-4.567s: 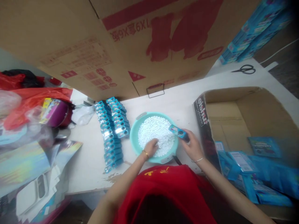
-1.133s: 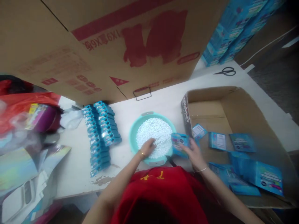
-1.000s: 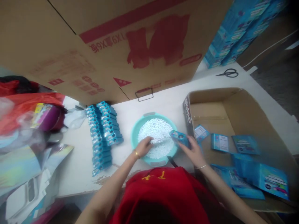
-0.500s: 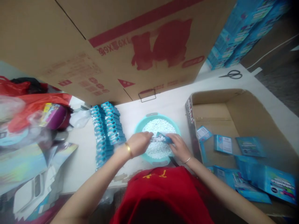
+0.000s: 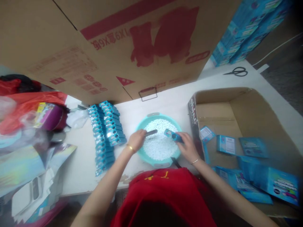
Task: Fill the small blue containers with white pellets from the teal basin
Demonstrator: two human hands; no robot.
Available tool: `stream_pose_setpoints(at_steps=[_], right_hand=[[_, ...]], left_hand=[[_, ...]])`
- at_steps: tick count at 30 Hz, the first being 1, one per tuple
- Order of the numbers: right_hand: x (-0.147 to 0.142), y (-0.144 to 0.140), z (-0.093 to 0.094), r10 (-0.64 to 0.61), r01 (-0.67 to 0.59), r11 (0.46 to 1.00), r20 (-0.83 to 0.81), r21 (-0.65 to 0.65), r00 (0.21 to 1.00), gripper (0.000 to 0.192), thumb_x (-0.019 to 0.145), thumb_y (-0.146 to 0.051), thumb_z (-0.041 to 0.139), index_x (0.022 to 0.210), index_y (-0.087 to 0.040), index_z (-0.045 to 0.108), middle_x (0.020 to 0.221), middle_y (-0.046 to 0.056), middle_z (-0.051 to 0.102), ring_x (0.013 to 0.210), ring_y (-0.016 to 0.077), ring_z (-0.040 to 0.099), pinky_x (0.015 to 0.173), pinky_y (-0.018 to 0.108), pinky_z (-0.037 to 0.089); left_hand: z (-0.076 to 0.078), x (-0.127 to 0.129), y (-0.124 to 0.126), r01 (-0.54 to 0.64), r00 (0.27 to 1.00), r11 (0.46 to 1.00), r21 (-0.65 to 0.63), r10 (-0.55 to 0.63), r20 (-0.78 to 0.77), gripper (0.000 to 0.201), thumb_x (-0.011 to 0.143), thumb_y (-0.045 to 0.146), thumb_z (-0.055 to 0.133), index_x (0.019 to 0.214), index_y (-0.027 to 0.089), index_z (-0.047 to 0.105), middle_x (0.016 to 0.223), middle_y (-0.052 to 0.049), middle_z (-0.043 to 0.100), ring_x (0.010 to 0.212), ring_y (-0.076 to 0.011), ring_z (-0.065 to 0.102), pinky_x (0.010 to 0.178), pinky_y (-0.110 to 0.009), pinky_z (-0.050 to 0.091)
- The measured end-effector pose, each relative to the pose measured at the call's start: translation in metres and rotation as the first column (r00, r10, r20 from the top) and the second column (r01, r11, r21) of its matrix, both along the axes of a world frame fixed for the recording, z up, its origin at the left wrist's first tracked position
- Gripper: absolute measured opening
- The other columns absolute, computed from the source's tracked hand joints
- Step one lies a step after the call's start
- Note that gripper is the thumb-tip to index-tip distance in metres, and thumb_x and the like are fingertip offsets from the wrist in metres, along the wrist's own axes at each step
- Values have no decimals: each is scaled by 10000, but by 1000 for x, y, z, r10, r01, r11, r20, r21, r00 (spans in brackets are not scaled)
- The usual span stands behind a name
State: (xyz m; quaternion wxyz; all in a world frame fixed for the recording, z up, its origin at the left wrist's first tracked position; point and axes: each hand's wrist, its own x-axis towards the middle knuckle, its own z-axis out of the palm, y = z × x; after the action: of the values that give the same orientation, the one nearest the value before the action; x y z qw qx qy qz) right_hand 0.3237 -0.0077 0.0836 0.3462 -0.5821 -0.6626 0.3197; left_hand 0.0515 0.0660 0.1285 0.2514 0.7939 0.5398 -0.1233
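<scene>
Blue small box [image 5: 173, 136] is what we see in the right hand [image 5: 188, 148], held over the right part of the teal basin [image 5: 142, 126]; the fingers of this hand are closed around its near end.

Going from the biggest thing down, we first see a very large cardboard carton [image 5: 113, 47] with red print, standing at the far side of the white worktop [image 5: 170, 101] and filling the top of the view. On the right stands an open cardboard box [image 5: 251, 110], and inside it lie flat blue packets [image 5: 224, 144], some of them blurred. On the left edge we see red plastic bags [image 5: 30, 101] and shiny holographic sheets [image 5: 21, 164]. At the top right corner is a stack of blue cartons [image 5: 241, 34], and near it black scissors [image 5: 236, 72] lie on the worktop.

Left of the basin, two rows of small blue boxes [image 5: 105, 132] lie close together on the worktop. The basin itself stands in front of the person and is filled with small white pellets [image 5: 158, 148].

The left hand [image 5: 136, 141] is at the left rim of the basin, and its fingers pinch a thin grey strip [image 5: 151, 132], which points to the right over the pellets. The strip and the blue small box are near each other, but apart.
</scene>
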Motion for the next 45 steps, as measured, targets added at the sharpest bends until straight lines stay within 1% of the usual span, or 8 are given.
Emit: stream_pose_setpoints(at_steps=[5,11,15,21,28,35,38,45], right_hand=[[11,7,15,-148,148,989,-8,4,989,323,856,-304,540,1169,-224,548,1120,96,593,1065,261,547,944,449,440],[17,4,5,-289,282,957,-100,-73,952,389,820,-389,600,1162,-211,547,1101,84,616,1028,245,583,917,429,468],[19,1,1,-290,285,956,-105,-64,951,379,812,-373,615,1151,-214,549,1096,84,610,1024,244,579,911,426,470],[7,2,7,-103,103,995,-40,-6,994,332,849,-235,510,1180,-219,526,1137,105,568,1095,258,533,956,453,445],[-19,-3,-2,76,-76,996,20,47,997,446,831,-129,441,1261,-240,475,1190,102,542,1149,255,490,993,489,430],[-23,-3,-6,89,-90,995,9,48,996,420,860,-159,435,1270,-244,476,1185,107,550,1134,257,497,978,497,440],[-16,-1,-8,34,-35,999,5,32,999,411,856,-166,439,1260,-230,480,1190,110,539,1149,258,488,993,492,424],[6,11,9,-148,148,989,-22,-2,989,328,855,-249,500,1181,-215,518,1137,105,562,1084,255,533,951,442,442]], left_hand=[[-87,30,-26,-59,995,992,-111,68,78,253,912,137,352,1069,175,547,1044,-101,586,991,-218,537,898,-371,434],[-104,66,-60,-32,951,979,-199,91,296,280,873,159,454,1142,188,526,1103,-68,614,1009,-180,568,906,-311,454],[-75,37,-55,-44,883,972,-232,146,446,246,869,250,506,1102,172,526,1028,-62,631,889,-164,591,821,-293,481],[13,0,-29,-6,820,990,-143,87,566,233,882,243,476,1104,185,523,992,-69,616,866,-163,580,796,-295,471],[81,30,-6,264,959,964,-27,-259,113,190,878,158,425,1026,155,543,952,-89,615,861,-207,592,734,-324,487],[118,67,-11,388,909,922,17,-380,-172,209,901,107,358,961,131,557,912,-96,600,826,-220,579,683,-327,484],[89,47,-3,297,953,949,108,-286,-102,211,909,141,376,1027,166,549,935,-71,588,852,-203,560,738,-320,476],[-66,19,-8,-52,998,998,-48,54,39,266,913,126,343,1084,167,542,1037,-107,555,986,-226,515,874,-372,430]])
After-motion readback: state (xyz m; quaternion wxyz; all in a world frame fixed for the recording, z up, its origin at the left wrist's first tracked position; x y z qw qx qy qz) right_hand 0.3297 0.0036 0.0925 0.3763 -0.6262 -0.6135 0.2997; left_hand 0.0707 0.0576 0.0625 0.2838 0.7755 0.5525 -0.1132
